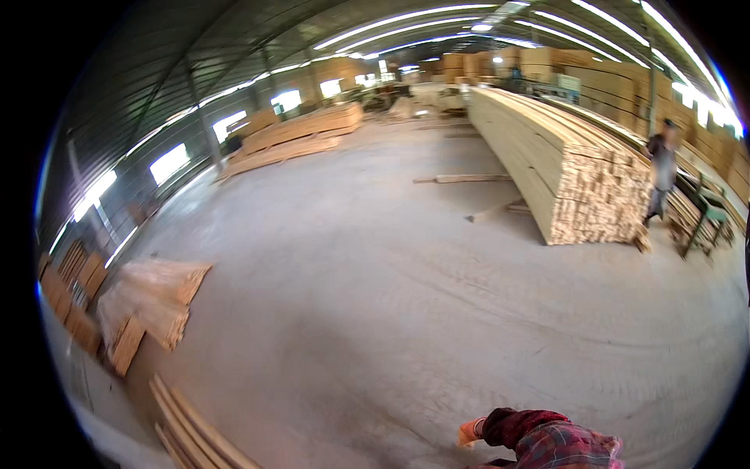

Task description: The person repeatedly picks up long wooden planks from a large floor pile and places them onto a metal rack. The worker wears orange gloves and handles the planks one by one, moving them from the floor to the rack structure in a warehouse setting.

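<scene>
My right hand [469, 432], in what looks like an orange glove, shows at the lower edge, right of the middle. A dark red plaid sleeve [558, 443] covers the arm behind it. The hand is small and blurred, and its fingers cannot be made out. Around it lies only the grey concrete floor [336, 328]; no held thing shows. My left hand is out of the picture. At the lower left, several long wooden strips [199, 430] run in from the bottom edge, well apart from my right hand.
A long, high stack of lumber [598, 195] stands at the right. Beside it are a person [662, 168] and a green metal stand [707, 215]. Wooden bearers [469, 178] lie on the floor left of the stack. Plastic-covered boards [156, 297] and flat plank piles [301, 129] line the left side.
</scene>
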The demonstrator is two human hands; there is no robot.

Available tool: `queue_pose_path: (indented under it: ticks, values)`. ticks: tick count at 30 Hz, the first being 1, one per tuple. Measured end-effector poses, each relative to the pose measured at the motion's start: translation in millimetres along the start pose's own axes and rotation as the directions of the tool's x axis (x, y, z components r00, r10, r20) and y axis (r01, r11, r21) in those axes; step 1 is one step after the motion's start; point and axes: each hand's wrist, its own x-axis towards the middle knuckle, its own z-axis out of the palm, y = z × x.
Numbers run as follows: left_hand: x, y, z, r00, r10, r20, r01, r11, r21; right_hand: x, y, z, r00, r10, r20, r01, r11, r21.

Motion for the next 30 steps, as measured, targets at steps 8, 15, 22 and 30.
queue_pose_path:
  ticks: [8, 15, 22, 30]
  values:
    - [201.1, 275.1, -53.7, 0.997, -0.02, 0.079, 0.005, 0.983, 0.181, 101.7, -57.6, -44.4, 0.948, 0.319, 0.017, -0.318, 0.939, 0.131]
    - [401.3, 592.0, -165.3, 0.949, 0.313, -0.024, -0.311, 0.947, 0.075, 263.1, -135.2, -139.5, 0.98, 0.133, -0.146, -0.096, 0.967, 0.237]
    - [577.1, 1051.2, -58.2, 0.838, 0.545, -0.014, -0.466, 0.728, 0.503, 467.1, -276.8, -391.0, 0.939, 0.031, -0.342, 0.055, 0.969, 0.241]
    - [733.8, 1359.0, 42.1, 0.857, 0.51, -0.075, -0.501, 0.858, 0.118, 721.7, -435.8, -552.8, 0.58, -0.417, -0.7, 0.497, 0.862, -0.101]
